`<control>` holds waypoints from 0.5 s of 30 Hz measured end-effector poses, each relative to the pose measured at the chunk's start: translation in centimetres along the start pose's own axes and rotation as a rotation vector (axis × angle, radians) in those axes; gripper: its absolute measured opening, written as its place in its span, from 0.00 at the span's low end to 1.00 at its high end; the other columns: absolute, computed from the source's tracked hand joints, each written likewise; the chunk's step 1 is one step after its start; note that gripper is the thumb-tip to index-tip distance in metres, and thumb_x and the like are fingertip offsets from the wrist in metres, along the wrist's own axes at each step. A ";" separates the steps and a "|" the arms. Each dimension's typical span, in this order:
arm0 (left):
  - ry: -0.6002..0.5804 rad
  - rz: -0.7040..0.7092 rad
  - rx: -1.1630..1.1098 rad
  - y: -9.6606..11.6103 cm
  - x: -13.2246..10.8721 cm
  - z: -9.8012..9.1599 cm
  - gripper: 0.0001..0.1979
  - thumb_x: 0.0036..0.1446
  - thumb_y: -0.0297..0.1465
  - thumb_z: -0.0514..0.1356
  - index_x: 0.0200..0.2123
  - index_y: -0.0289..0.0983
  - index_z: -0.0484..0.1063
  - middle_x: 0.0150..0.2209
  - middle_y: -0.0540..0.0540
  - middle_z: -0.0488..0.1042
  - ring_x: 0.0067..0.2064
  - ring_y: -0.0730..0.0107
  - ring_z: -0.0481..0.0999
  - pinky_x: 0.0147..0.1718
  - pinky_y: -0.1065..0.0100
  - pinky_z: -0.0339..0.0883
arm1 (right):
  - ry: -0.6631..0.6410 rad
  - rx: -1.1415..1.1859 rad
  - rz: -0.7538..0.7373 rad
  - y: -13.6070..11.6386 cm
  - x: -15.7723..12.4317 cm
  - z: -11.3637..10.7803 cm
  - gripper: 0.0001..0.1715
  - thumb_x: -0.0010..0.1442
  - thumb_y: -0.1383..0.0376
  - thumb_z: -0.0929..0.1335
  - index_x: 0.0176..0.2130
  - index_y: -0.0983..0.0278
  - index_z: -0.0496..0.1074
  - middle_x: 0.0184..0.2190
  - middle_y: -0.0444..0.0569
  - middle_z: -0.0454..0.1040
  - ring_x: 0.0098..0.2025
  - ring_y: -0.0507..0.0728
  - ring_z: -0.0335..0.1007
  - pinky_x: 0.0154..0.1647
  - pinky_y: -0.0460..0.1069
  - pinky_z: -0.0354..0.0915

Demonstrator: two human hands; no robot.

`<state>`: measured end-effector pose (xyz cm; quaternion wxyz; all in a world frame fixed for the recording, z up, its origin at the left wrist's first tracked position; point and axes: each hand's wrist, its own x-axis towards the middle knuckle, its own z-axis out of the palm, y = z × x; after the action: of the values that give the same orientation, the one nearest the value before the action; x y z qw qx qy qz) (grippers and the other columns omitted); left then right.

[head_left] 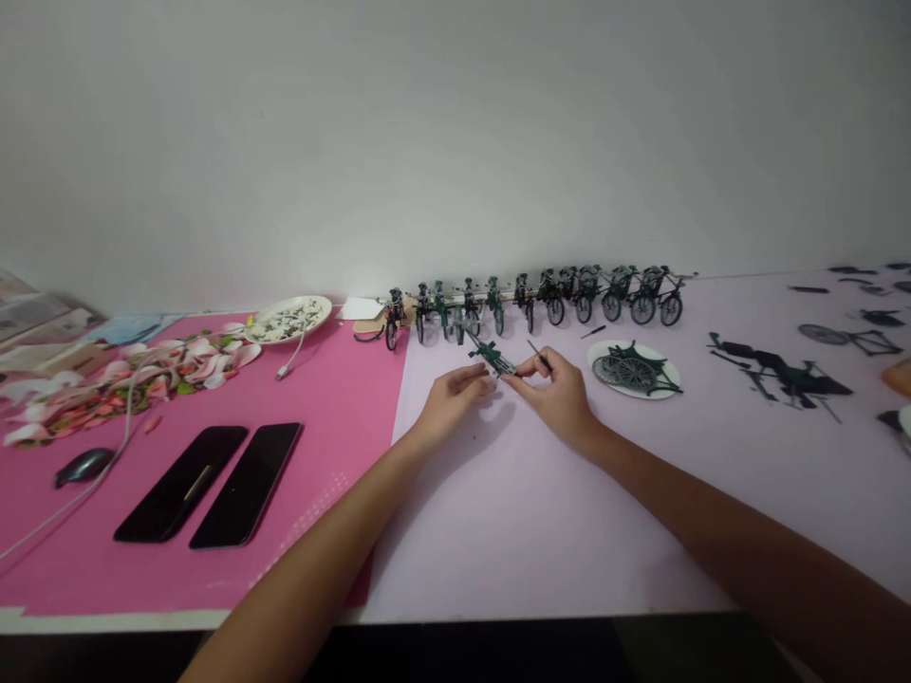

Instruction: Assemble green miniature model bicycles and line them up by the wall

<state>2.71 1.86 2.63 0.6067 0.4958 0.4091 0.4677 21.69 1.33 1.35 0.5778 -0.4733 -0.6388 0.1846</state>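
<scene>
A small green toy bicycle point(491, 357), partly put together, is tilted above the lilac table. My right hand point(559, 394) pinches its near end between thumb and finger. A thin dark-handled screwdriver point(541, 358) also sits in the fingers of this hand. Close by on the left is my left hand point(455, 400), its fingers loosely curved and apart from the thumb; whether a fingertip touches the bicycle is unclear. To the right, a white plate point(595, 350) bears grey spoked wheels point(626, 371) and green frame parts point(660, 378).
Several toy bicycles point(589, 292) stand in a row along the wall. Loose dark parts point(790, 370) lie at right, and a small dark rod point(593, 332) near the plate. Two phones point(246, 486), a cable point(128, 417) and artificial petals point(206, 363) occupy the pink left side.
</scene>
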 end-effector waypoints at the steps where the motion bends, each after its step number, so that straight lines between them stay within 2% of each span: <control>1: -0.013 0.018 0.011 0.0 -0.1 0.2 0.21 0.49 0.37 0.75 0.45 0.35 0.81 0.49 0.35 0.83 0.51 0.49 0.82 0.54 0.52 0.74 | -0.027 -0.036 -0.039 0.0 -0.2 0.0 0.28 0.56 0.56 0.75 0.27 0.57 0.52 0.30 0.47 0.77 0.36 0.60 0.76 0.42 0.54 0.69; 4: -0.039 0.072 0.059 -0.2 -0.3 0.6 0.18 0.51 0.41 0.74 0.40 0.34 0.80 0.48 0.36 0.83 0.52 0.49 0.81 0.53 0.53 0.73 | -0.119 -0.146 -0.132 0.4 -0.4 0.0 0.18 0.60 0.60 0.72 0.28 0.58 0.58 0.30 0.46 0.75 0.35 0.59 0.75 0.39 0.52 0.68; 7: -0.028 0.107 0.066 -0.6 -0.2 0.6 0.20 0.53 0.43 0.72 0.40 0.33 0.78 0.46 0.35 0.83 0.50 0.52 0.81 0.51 0.56 0.73 | -0.212 -0.251 -0.217 1.0 -0.5 0.0 0.10 0.62 0.63 0.71 0.32 0.59 0.65 0.29 0.45 0.73 0.34 0.58 0.73 0.38 0.51 0.68; 11: 0.017 0.140 0.070 -1.1 0.3 0.1 0.22 0.51 0.44 0.73 0.40 0.33 0.76 0.41 0.37 0.83 0.43 0.58 0.82 0.46 0.61 0.73 | -0.300 -0.198 -0.394 0.8 -0.7 0.2 0.06 0.64 0.65 0.72 0.39 0.59 0.70 0.31 0.47 0.73 0.33 0.58 0.71 0.37 0.52 0.68; 13: 0.059 0.152 0.084 -1.3 0.6 -0.1 0.22 0.50 0.43 0.74 0.40 0.33 0.75 0.39 0.39 0.82 0.40 0.60 0.82 0.43 0.62 0.73 | -0.291 -0.153 -0.458 0.2 -0.7 0.2 0.05 0.66 0.64 0.72 0.42 0.58 0.71 0.34 0.48 0.75 0.33 0.58 0.70 0.36 0.52 0.68; 15: 0.086 0.158 0.094 -1.5 0.9 -0.4 0.22 0.51 0.42 0.74 0.41 0.33 0.75 0.40 0.38 0.82 0.40 0.60 0.82 0.43 0.62 0.74 | -0.222 -0.161 -0.502 -0.3 -0.4 -0.1 0.03 0.68 0.65 0.70 0.41 0.58 0.71 0.33 0.48 0.75 0.33 0.58 0.70 0.37 0.53 0.68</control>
<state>2.80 2.69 1.07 0.5258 0.5338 0.4158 0.5155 21.62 0.80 1.43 0.4928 -0.3215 -0.8078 0.0352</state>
